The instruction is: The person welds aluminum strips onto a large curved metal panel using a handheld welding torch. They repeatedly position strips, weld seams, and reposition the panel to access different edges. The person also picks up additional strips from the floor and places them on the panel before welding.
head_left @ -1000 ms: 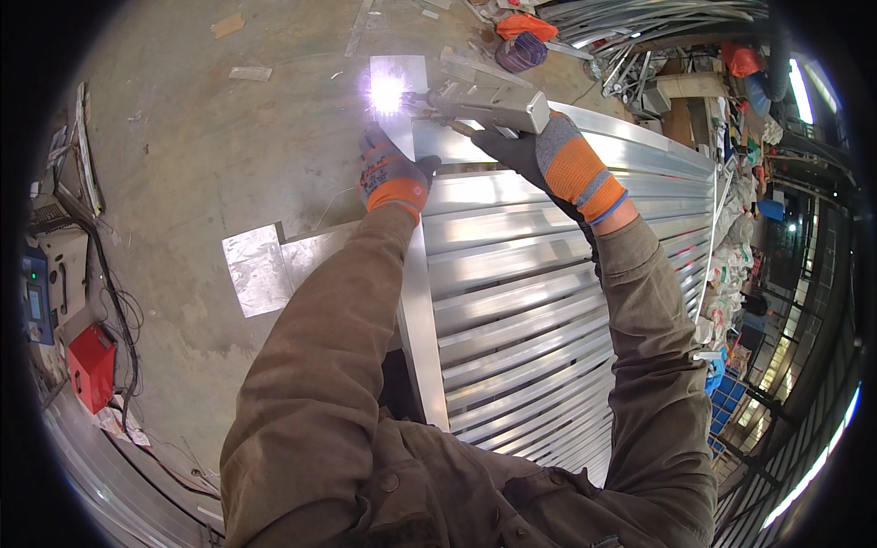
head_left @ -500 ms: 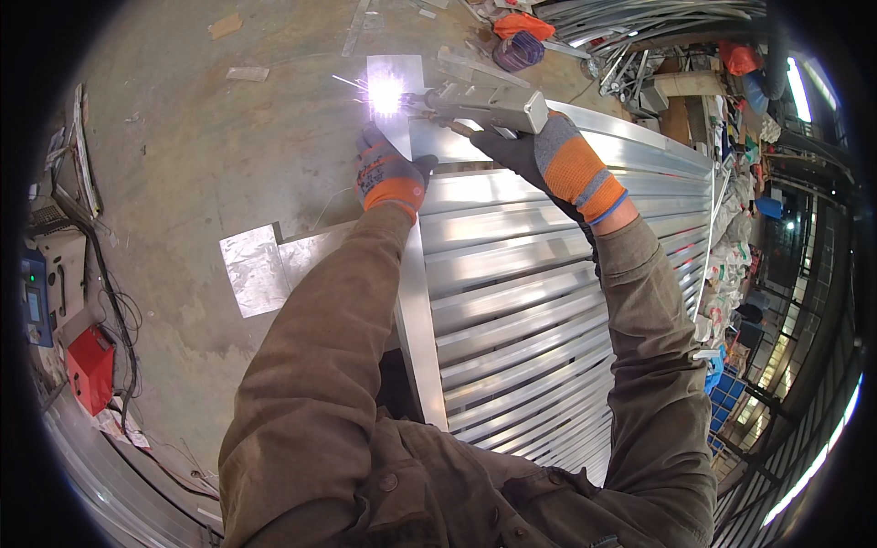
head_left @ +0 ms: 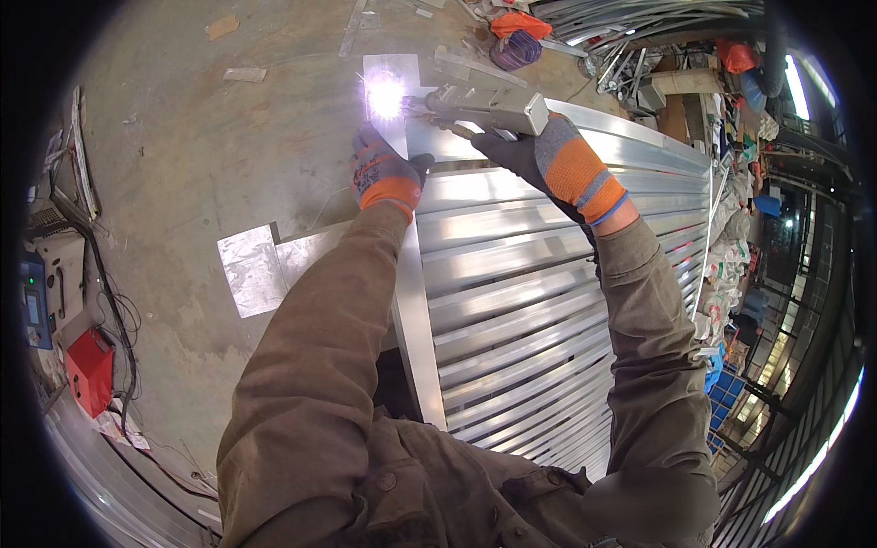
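My right hand (head_left: 534,164), in a grey and orange work glove, is wrapped round a handheld welding torch (head_left: 489,108). The torch's nozzle points left at a glaring white-violet weld spot (head_left: 384,97), whose brightness hides the joint. Just below the glare, my gloved left hand (head_left: 385,172) grips the side bar (head_left: 416,320) of a silvery metal frame, thumb to the right. Slatted metal bars (head_left: 512,256) run rightward from that side bar. A flat metal plate (head_left: 406,68) shows behind the weld spot.
A shiny metal sheet (head_left: 251,271) lies left of my left forearm. At the far left stand a red box (head_left: 89,373) and a machine with a blue panel (head_left: 36,306), with cables. Metal strips (head_left: 639,18), an orange bag (head_left: 521,25) and clutter line the back right.
The weld glare stays lit, and the torch and both hands keep nearly the same place. The whole view has shifted very slightly.
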Demonstrator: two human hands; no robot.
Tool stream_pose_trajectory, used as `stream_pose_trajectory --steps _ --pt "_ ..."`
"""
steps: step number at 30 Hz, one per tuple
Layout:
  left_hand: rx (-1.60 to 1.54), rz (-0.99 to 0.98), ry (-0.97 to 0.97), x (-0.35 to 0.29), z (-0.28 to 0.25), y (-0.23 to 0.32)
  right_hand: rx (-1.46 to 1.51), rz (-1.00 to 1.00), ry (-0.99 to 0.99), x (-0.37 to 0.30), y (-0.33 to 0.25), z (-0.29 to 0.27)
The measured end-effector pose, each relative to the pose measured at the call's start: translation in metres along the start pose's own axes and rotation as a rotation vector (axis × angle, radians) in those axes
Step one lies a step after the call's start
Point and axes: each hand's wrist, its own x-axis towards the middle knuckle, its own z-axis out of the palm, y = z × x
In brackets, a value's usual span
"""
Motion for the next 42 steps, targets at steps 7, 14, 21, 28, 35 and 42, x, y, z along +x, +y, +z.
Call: stream_pose_trajectory --steps 7,14,21,28,35,42 --pt "-0.007 0.000 -0.033 -0.003 -0.004 0.002 -0.111 -0.014 0.028 0.002 0.006 0.003" --pt "-0.010 0.066 0.027 0.000 0.002 -0.005 0.004 0.025 -0.014 -0.001 -0.002 -0.002" --pt "-0.012 0.049 0.023 -0.001 0.001 -0.002 -0.039 0.023 -0.013 -0.003 -0.015 -0.008" --pt "-0.004 0.026 0.005 -0.001 -0.001 0.001 -0.043 0.082 -0.028 -0.003 -0.007 -0.005" --pt "-0.018 0.021 -0.016 -0.001 -0.002 0.000 -0.006 0.073 -0.026 -0.008 -0.002 -0.007" --pt "0.008 -0.016 -0.025 0.000 -0.002 0.003 0.019 -0.003 -0.005 -0.012 0.003 -0.007"
